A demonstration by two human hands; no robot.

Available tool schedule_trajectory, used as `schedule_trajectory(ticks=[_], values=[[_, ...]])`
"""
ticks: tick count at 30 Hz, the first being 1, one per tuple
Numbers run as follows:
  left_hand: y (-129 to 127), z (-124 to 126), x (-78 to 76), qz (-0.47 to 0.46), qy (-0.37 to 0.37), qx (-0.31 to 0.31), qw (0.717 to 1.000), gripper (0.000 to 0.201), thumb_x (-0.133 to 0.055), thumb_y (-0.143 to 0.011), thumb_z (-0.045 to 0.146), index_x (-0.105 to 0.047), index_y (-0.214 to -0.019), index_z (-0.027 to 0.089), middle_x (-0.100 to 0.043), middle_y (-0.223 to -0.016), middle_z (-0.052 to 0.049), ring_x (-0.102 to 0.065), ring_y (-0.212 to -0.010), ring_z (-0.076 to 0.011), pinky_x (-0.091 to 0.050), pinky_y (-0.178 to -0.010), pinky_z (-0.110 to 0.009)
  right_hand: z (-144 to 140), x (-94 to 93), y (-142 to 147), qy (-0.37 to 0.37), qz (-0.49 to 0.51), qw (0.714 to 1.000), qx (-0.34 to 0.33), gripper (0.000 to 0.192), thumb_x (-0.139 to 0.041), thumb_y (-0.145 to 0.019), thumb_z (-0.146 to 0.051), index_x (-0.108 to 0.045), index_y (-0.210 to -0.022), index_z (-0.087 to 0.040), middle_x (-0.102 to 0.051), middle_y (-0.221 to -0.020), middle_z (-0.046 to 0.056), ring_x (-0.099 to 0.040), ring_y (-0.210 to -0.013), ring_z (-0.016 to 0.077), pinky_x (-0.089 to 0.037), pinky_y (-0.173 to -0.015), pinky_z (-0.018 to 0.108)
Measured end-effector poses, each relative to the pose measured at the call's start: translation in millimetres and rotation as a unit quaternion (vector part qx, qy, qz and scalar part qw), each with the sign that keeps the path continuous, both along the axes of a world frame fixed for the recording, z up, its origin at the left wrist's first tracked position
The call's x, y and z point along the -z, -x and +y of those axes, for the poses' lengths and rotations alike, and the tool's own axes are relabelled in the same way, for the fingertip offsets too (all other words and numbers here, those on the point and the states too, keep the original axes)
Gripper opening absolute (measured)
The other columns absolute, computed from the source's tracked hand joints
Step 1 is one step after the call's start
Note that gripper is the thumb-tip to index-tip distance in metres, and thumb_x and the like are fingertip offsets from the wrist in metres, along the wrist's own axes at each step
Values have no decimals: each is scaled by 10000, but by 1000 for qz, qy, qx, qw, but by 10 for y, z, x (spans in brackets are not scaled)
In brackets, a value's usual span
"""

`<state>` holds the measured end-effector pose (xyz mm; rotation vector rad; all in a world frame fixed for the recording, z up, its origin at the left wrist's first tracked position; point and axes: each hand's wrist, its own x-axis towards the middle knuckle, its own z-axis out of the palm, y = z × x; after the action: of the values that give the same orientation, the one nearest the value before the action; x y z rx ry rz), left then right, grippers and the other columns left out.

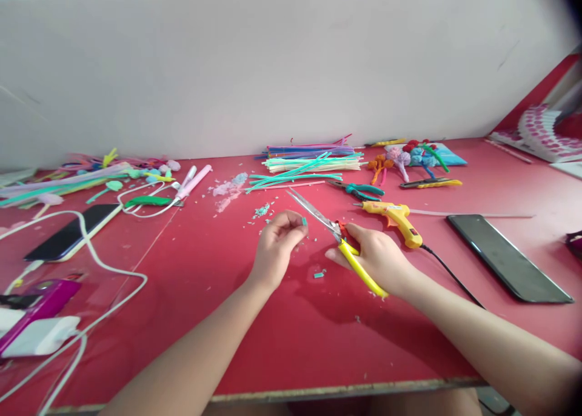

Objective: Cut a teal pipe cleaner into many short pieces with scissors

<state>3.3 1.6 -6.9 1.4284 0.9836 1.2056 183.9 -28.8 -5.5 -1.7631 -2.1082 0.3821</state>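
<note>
My left hand (278,246) is closed in a pinch, with a small teal piece of pipe cleaner (304,221) at its fingertips. In my right hand (379,255) are yellow-handled scissors (359,269), their long blades pointing away and to the left, apart from the teal piece. Another short teal piece (319,275) lies on the red table between my wrists. Teal fluff clippings (262,210) are scattered just beyond my left hand. Farther back lie bundles of pipe cleaners (313,162), teal strands on the near side.
A yellow glue gun (400,219) and a dark phone (509,258) lie to the right. Teal-handled pliers (361,190) rest behind my right hand. On the left are a pink styling iron (194,182), another phone (73,233) and a looping white cable (145,278).
</note>
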Motion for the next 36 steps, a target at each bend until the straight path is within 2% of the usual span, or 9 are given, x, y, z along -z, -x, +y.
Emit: schedule_trajectory(ticks=[5,15,26,36], values=[[-12,-20,-10,-47,3,4,999,71,-502,-769,245,-500,-753,176,-498,-647,21,-439,-541,-78,-356,-503,-198,5,8,4,2,-54,998,-6,349,-414,-729,-550,-431,-676,-205,-511,-552,1,-450,-500,121,-213,-469,226],[-44,-14,-3,-173,18,-21,985,19,-540,-742,189,-534,-752,174,-476,-619,29,-434,-539,-63,-341,-487,-180,-18,55,54,3,-66,998,-2,375,-370,-752,-567,-435,-679,-205,-525,-549,11,-456,-499,127,-203,-467,230],[-12,-5,-15,-130,32,-37,990,34,-556,-719,194,-560,-702,165,-498,-577,26,-445,-516,-69,-354,-481,-188,-16,31,33,-19,-93,996,7,378,-380,-741,-571,-462,-692,-205,-536,-556,16,-480,-497,137,-183,-461,243],[-19,18,3,-194,45,-24,980,52,-597,-692,192,-580,-739,178,-508,-578,37,-431,-496,-55,-323,-445,-177,-19,44,31,-13,-104,995,0,401,-343,-750,-602,-420,-696,-212,-539,-554,16,-498,-505,147,-198,-461,237]])
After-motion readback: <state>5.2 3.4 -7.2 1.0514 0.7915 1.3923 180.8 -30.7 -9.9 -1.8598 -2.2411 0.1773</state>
